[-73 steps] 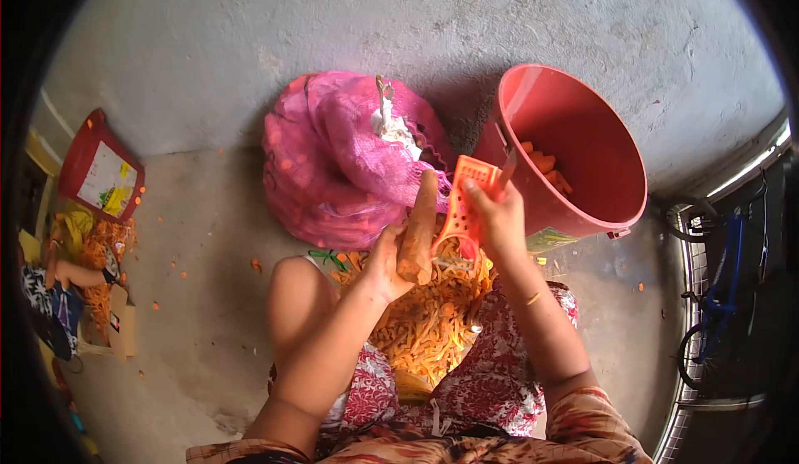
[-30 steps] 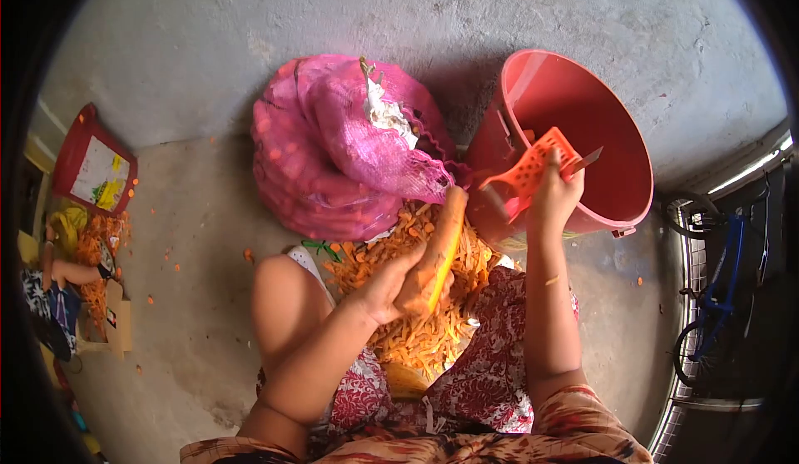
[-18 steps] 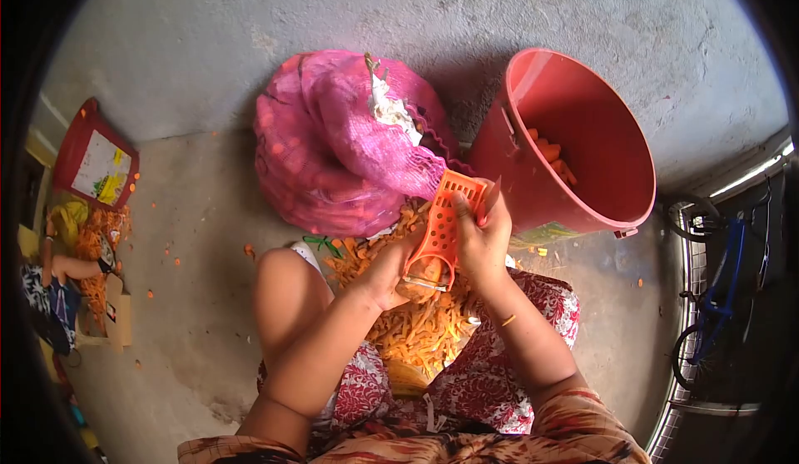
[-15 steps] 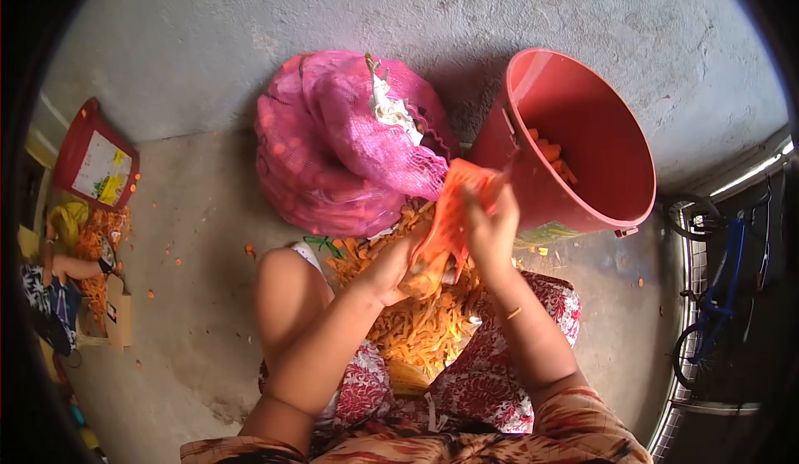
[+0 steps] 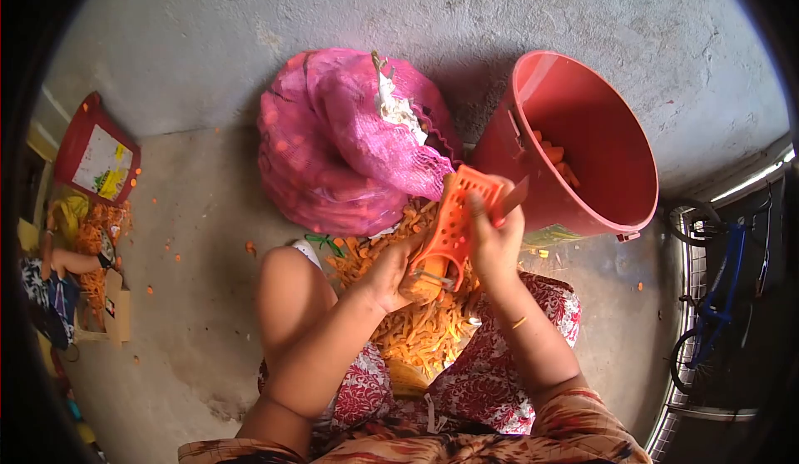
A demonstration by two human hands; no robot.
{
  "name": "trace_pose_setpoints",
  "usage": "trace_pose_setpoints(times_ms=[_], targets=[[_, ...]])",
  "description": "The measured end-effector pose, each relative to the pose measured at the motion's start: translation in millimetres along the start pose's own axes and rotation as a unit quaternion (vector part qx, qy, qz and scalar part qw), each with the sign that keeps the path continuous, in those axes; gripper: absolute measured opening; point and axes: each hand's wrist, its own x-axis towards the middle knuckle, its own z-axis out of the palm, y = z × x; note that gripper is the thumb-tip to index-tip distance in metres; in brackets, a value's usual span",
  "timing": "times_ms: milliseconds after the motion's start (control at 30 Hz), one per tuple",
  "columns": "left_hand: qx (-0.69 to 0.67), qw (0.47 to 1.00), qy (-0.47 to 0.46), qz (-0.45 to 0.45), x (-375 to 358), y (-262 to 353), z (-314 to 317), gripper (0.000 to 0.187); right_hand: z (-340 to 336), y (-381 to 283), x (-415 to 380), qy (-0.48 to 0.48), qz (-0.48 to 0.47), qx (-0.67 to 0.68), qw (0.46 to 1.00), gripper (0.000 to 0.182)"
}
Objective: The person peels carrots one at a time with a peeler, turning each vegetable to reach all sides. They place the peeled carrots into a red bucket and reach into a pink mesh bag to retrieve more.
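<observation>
My left hand [image 5: 388, 276] is closed around a thick carrot [image 5: 421, 288] held over my lap. An orange peeler [image 5: 463, 214] with a perforated handle is gripped in my right hand [image 5: 498, 246], its metal blade lying across the carrot. A flat, pointed, reddish-brown piece like a knife blade [image 5: 514, 197] also sticks out of my right hand. Below both hands, a heap of carrot peelings [image 5: 416, 335] fills the space between my legs.
A pink mesh sack [image 5: 333, 148] full of carrots leans by the wall. Right of it, a tilted red bucket [image 5: 612, 164] holds several peeled carrots. At far left are another red bucket [image 5: 104, 160], more peelings [image 5: 91, 239] and another person's arm [image 5: 75, 260]. A blue bicycle [image 5: 722, 285] stands right.
The peeler was blurred and is now sharp, its blade end nearer me along the carrot. My right hand has shifted slightly down; my left hand keeps its hold on the carrot.
</observation>
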Motion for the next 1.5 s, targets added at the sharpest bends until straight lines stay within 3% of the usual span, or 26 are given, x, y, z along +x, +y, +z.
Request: trace_pose_setpoints(times_ms=[67,200,267,367,433,533,567,700,733,833,867,967,1033,1100,1133,1167,1233,1300,1367,1400,1467,1500], targets=[[-0.046,0.999,0.024,0.006,0,-1,7,0.036,3,4,-5,-0.008,-0.033,-0.051,0.998,0.014],[0.043,0.999,0.024,0.01,-3,-2,7,0.036,-1,8,-3,0.021,-0.083,-0.159,0.984,0.013],[0.133,0.991,0.0,-0.009,-2,-3,-10,0.037,-21,25,22,0.091,-0.14,-0.214,0.962,0.011],[0.143,0.988,-0.018,-0.055,-6,-7,4,0.04,-58,26,64,0.238,-0.166,-0.255,0.922,0.008],[0.117,0.991,0.003,-0.065,-6,-9,0,0.037,-68,20,74,0.275,-0.128,-0.15,0.941,0.008],[0.102,0.993,0.023,-0.054,-4,-8,0,0.037,-58,16,65,0.231,-0.141,-0.049,0.961,0.008],[0.104,0.993,0.027,-0.048,-2,-7,-2,0.039,-53,14,55,0.182,-0.147,-0.095,0.967,0.009],[0.029,0.999,-0.044,0.01,1,-5,-9,0.044,-11,-8,8,0.033,-0.029,0.004,0.999,0.015],[0.075,0.996,0.028,0.032,1,-4,-5,0.039,-10,-8,1,-0.014,-0.002,0.001,1.0,0.017],[0.02,0.997,0.067,0.029,4,-3,10,0.034,-1,3,-8,-0.032,-0.034,-0.02,0.999,0.016],[-0.004,0.999,0.039,0.013,3,-3,8,0.032,-1,3,-7,-0.031,-0.008,-0.028,0.999,0.012],[0.064,0.998,-0.022,-0.001,2,-2,-1,0.035,3,3,-6,-0.003,-0.071,-0.085,0.994,0.009],[0.1,0.993,-0.034,-0.044,-1,-3,-9,0.034,-13,14,13,0.048,-0.044,-0.126,0.99,0.008],[0.131,0.988,-0.036,-0.068,-1,-9,-12,0.037,-39,20,48,0.164,-0.182,-0.236,0.94,0.01],[0.144,0.987,-0.03,-0.07,-2,-12,-13,0.039,-49,14,61,0.238,-0.13,-0.258,0.927,0.013],[0.157,0.985,-0.022,-0.07,-2,-14,-14,0.042,-71,25,78,0.275,-0.13,-0.241,0.921,0.013],[0.096,0.992,-0.035,-0.069,-2,-10,-13,0.041,-72,12,82,0.28,-0.121,-0.056,0.951,0.011],[0.032,0.996,-0.048,-0.071,-1,-8,-12,0.041,-63,12,72,0.217,-0.146,-0.045,0.964,0.008],[0.053,0.998,-0.023,-0.037,2,-5,-14,0.04,-51,17,44,0.089,-0.072,0.004,0.993,0.006],[0.062,0.997,-0.023,-0.028,0,-1,-7,0.04,-33,5,29,0.068,-0.083,-0.036,0.994,0.007],[0.071,0.997,-0.032,0.003,-3,-1,-6,0.037,-13,-5,7,0.009,0.015,0.013,1.0,0.012],[0.058,0.998,-0.022,0.005,-3,-2,-5,0.037,-8,-5,0,-0.015,0.014,-0.001,1.0,0.016]])
